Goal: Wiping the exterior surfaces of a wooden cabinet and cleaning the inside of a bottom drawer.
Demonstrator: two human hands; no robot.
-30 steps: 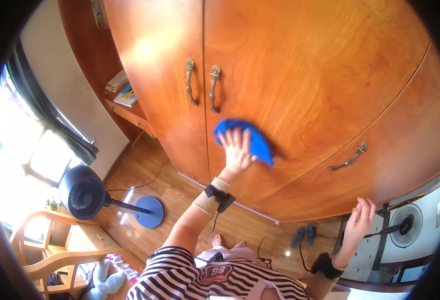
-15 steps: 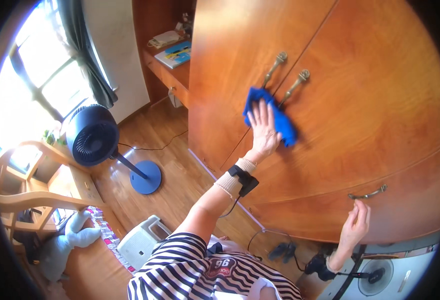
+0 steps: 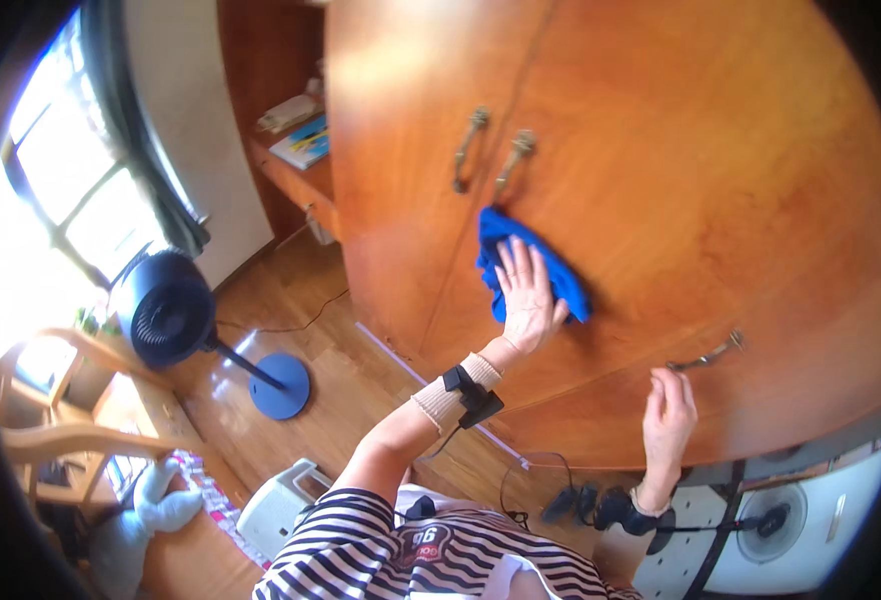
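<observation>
Blue cloth (image 3: 560,278): right cabinet door (image 3: 680,200), near its inner edge
Door handle (image 3: 513,163): juts out just above cloth
Left hand (image 3: 530,305): flat on cloth, fingers slightly spread
Right hand (image 3: 668,420): fingers loosely bent by drawer handle (image 3: 708,352), contact unclear
Fan (image 3: 168,308): off cabinet's lower left corner

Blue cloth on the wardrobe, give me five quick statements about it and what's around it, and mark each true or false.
1. The left hand is on the blue cloth. True.
2. The cloth lies on the floor. False: it is against the wardrobe's right-hand door.
3. The right hand is apart from the cloth. True.
4. Both door handles show higher in the picture than the cloth. True.
5. The dark fan lies toppled. False: it stands on its round base.
</observation>
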